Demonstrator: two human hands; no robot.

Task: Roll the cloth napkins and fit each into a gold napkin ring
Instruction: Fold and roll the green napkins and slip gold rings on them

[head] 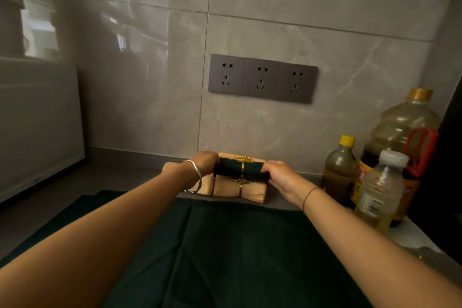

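Note:
A rolled dark green napkin [231, 167] with a gold napkin ring [242, 167] round its middle lies across two beige rolled napkins near the wall. My left hand [203, 163] grips its left end and my right hand [277, 173] grips its right end. The nearer beige napkin [226, 189] carries a gold ring [241, 182]; the farther beige napkin [252, 157] carries a gold ring [242, 158] too. A flat dark green cloth [232, 252] is spread on the counter in front, partly under my forearms.
Several oil and sauce bottles stand at the right: a yellow-capped bottle [340, 170], a large jug [405, 130] and a white-capped bottle [380, 190]. A white appliance [37, 127] stands at the left. A socket strip [262, 77] is on the tiled wall.

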